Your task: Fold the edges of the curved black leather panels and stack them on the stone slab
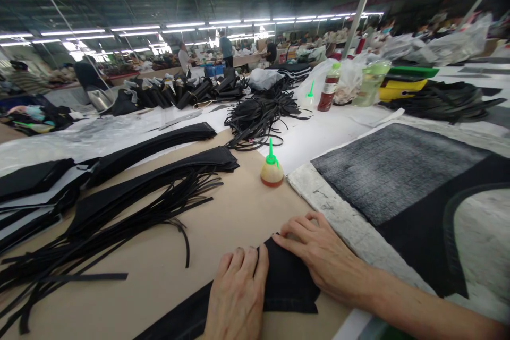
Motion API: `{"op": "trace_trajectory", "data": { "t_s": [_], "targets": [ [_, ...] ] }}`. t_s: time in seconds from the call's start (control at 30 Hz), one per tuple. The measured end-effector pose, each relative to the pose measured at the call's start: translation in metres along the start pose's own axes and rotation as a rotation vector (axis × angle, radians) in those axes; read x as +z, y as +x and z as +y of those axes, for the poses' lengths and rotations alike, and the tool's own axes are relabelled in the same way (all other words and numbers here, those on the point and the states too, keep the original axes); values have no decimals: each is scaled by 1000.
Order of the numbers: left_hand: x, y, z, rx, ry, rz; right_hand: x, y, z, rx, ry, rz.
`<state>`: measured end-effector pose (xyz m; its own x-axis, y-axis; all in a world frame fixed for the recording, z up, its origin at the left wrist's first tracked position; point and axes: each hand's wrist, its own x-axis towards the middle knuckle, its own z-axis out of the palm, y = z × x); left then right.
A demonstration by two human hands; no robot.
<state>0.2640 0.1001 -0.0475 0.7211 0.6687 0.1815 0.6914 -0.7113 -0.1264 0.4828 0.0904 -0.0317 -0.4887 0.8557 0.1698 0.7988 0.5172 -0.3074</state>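
A dark, curved piece of black sheet material [290,284], leather-like or fabric, lies on the tan work surface close in front of me. Across it rests my left hand [241,289], fingers together and bent over its far edge, holding it down. My right hand [319,252] grips the upper edge, thumb and fingers closed at the corner; what is under its fingertips is hidden. Beyond the hands stands a small squeeze bottle [272,172] with a green nozzle and reddish-brown liquid at the bottom.
Black strips [159,215] and stacked curved black pieces [151,151] lie to the left. On the right, a large black panel [398,170] rests on a whitish slab [330,196]. Farther back are a strip bundle [258,111], a red-liquid bottle [329,87] and a lidded jug [370,83].
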Motion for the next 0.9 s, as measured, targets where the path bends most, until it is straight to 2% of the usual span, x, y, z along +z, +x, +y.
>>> {"op": "trace_trajectory", "data": {
  "t_s": [0.27,0.33,0.4,0.53,0.6,0.73,0.83,0.9],
  "targets": [
    [9,1,2,-6,14,163,-4,-1,19,57,49,126],
    [7,2,3,4,16,179,-7,-1,18,28,24,182],
    [4,2,3,9,15,190,-8,1,11,-32,-1,177],
    [2,3,4,5,10,179,-4,9,-5,-105,-17,4],
    [2,2,7,-14,9,178,-2,10,-8,-96,-41,-14],
    [-6,-7,10,-70,-37,113,3,9,2,-154,-116,102],
    [-20,-22,3,-109,-218,23,8,12,13,-235,-237,182],
    [-29,-36,-5,-162,-334,16,13,15,13,-270,-326,222]
  ]
}}
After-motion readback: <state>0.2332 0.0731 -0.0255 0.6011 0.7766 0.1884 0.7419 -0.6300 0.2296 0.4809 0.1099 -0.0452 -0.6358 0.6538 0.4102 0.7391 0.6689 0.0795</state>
